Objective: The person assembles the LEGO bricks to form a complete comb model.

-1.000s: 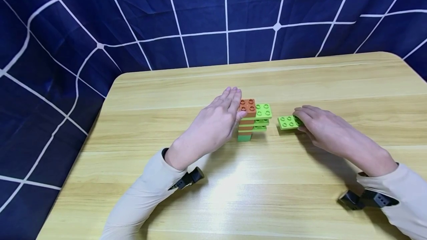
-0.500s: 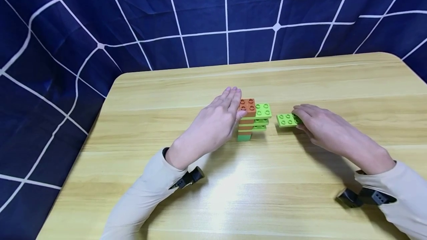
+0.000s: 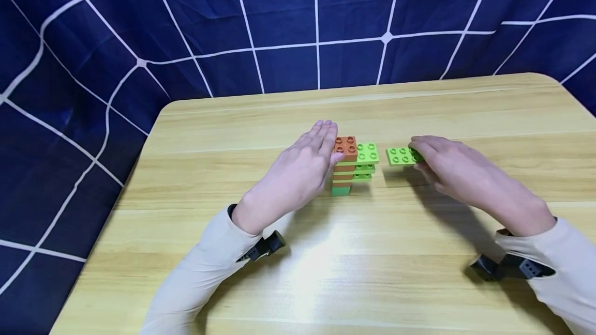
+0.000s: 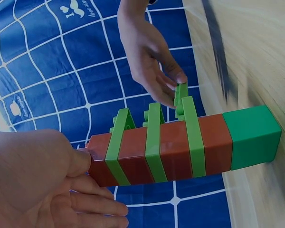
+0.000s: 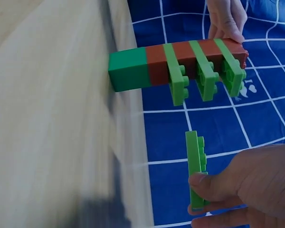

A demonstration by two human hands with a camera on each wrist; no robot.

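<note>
A tower of toy building bricks (image 3: 346, 150) stands upright on the wooden table. Its base is a dark green brick (image 4: 255, 137), topped by orange-brown bricks alternating with three thin lime-green plates that jut out to the right. My left hand (image 3: 298, 174) pinches the top orange-brown brick (image 4: 99, 147), thumb on the near side and fingers along the left. To the right of the tower, my right hand (image 3: 456, 172) holds a loose lime-green plate (image 3: 399, 156) by its right end, studs up. In the right wrist view, that plate is raised off the table, apart from the tower.
The pale wooden table (image 3: 298, 273) has rounded far corners. A dark blue cloth (image 3: 279, 19) with white grid lines hangs behind it and on the left. Each wrist carries a small black camera, such as the left one (image 3: 265, 247).
My right hand has lifted the lime-green plate and shifted it slightly away from me, level with the tower's upper part. The left hand and the tower have stayed in place.
</note>
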